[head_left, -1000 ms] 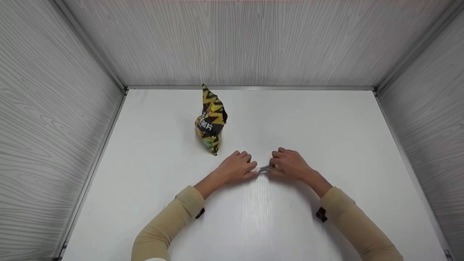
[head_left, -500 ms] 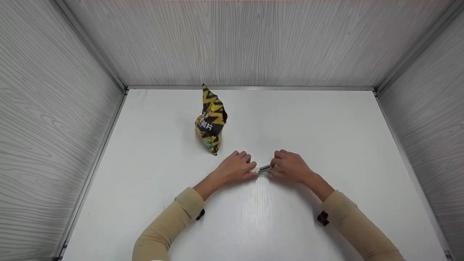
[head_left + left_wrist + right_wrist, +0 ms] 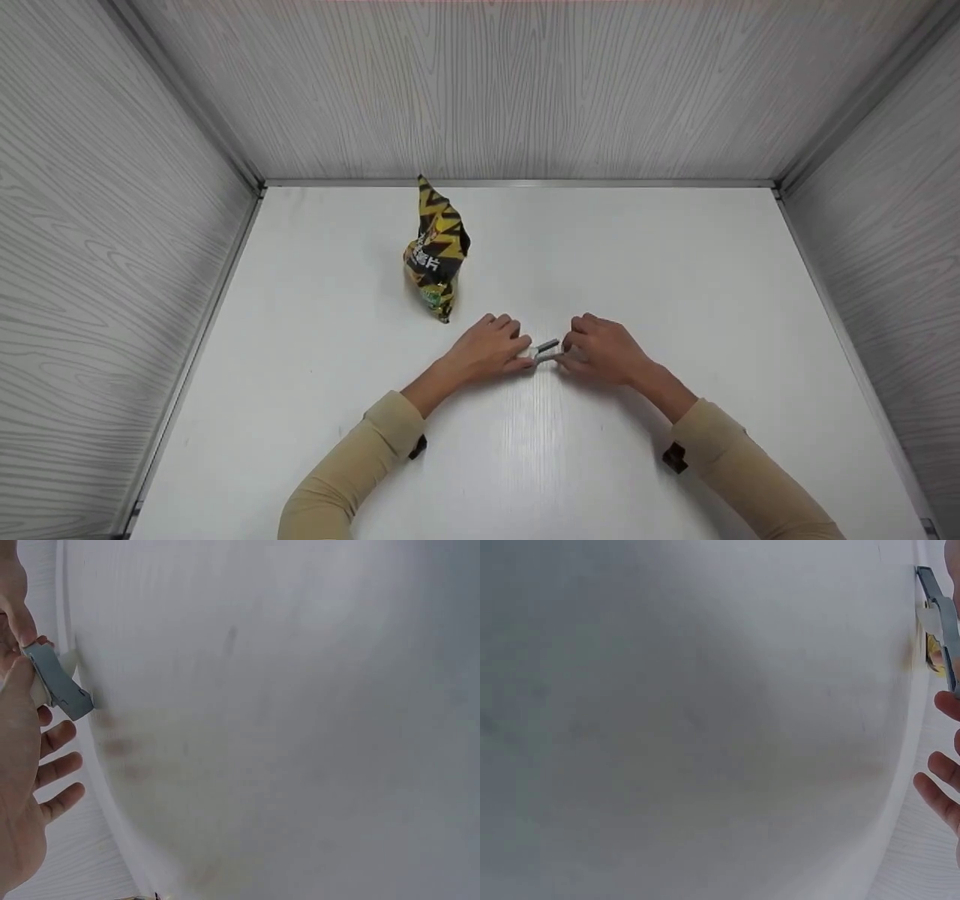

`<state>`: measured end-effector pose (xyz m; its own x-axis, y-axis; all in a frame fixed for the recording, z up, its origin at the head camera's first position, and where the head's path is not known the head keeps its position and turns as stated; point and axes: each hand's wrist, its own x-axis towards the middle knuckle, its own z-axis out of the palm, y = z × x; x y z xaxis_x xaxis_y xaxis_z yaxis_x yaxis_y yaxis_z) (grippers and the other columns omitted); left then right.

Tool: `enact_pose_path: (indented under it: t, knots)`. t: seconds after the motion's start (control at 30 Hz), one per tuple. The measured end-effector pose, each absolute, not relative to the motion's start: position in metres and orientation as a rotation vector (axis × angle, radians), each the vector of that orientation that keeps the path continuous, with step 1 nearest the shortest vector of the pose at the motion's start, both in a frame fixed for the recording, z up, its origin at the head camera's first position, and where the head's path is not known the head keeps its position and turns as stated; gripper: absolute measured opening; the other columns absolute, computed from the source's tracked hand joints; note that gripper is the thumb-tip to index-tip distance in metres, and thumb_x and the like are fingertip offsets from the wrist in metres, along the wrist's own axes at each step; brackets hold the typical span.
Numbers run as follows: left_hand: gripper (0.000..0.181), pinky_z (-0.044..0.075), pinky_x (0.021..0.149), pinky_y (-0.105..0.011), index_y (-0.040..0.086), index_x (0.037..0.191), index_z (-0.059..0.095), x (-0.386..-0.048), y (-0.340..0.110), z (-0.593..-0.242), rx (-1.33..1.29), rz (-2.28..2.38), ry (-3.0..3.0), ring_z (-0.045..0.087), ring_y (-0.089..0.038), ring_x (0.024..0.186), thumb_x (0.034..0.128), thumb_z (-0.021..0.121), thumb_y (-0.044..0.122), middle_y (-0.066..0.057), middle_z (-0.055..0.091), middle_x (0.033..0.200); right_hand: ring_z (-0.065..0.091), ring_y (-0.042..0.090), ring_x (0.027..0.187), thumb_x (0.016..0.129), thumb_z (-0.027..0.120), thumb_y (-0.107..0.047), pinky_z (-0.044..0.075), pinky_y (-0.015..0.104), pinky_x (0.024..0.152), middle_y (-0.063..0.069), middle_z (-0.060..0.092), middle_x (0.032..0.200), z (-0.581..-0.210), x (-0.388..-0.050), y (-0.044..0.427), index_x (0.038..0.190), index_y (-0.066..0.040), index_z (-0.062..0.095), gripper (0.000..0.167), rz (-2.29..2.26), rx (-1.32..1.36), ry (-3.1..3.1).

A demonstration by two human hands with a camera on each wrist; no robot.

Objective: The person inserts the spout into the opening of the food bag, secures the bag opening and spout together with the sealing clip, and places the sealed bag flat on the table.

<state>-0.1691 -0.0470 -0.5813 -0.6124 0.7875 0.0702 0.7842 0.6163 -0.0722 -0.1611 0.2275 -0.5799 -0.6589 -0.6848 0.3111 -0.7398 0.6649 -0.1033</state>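
A small grey sealing clip (image 3: 549, 345) with a whitish part is between both hands over the white table, its two arms spread apart towards the right. My left hand (image 3: 484, 349) pinches its left end between thumb and fingers. At the other end, my right hand (image 3: 604, 349) pinches the lower arm with thumb and fingertip. The left wrist view shows the clip (image 3: 56, 679) from the side, with my left hand's other fingers held out loosely. Only the edge of my right hand (image 3: 943, 765) and part of the clip (image 3: 949, 626) appear in the right wrist view.
A black and yellow crisp packet (image 3: 439, 251) sits on the white table (image 3: 637, 255), beyond my left hand. Grey wood-grain panels (image 3: 480, 90) enclose the back and both sides.
The clip's arms have spread from nearly together to clearly apart. My right hand has shifted slightly right and nearer the body, while the left hand and the packet stay nearly still.
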Motion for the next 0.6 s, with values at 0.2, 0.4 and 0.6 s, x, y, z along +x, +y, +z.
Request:
enact_pose_path:
  t: [0.2,0.4,0.6]
  knots:
    - [0.049,0.052,0.101,-0.042,0.019,0.118,0.064,-0.17,-0.047,-0.583,-1.329,0.063,-2.765,0.066,-0.025,0.115,0.1094,0.039,0.06,-0.005,0.07,0.118,0.056,0.015,0.075,0.087,0.083,-0.041,0.051,0.03,0.062,-0.002,0.06,0.083,-0.582,-0.157,0.23,0.087,-0.018,0.077,0.024,0.297,1.154,-2.602]
    - [0.047,0.052,0.098,-0.041,0.019,0.118,0.065,-0.171,-0.048,-0.583,-1.327,0.034,-2.757,0.066,-0.024,0.113,0.1086,0.042,0.06,-0.005,0.07,0.115,0.057,0.016,0.077,0.089,0.082,-0.04,0.052,0.03,0.063,-0.002,0.062,0.085,-0.582,-0.154,0.231,0.087,-0.017,0.077,0.024,0.268,1.157,-2.6]
    - [0.045,0.053,0.096,-0.041,0.019,0.114,0.063,-0.172,-0.05,-0.583,-1.314,0.049,-2.742,0.066,-0.025,0.112,0.1085,0.042,0.059,-0.006,0.07,0.114,0.056,0.015,0.077,0.089,0.082,-0.041,0.052,0.03,0.063,-0.002,0.062,0.085,-0.581,-0.15,0.232,0.087,-0.018,0.077,0.023,0.293,1.167,-2.591]
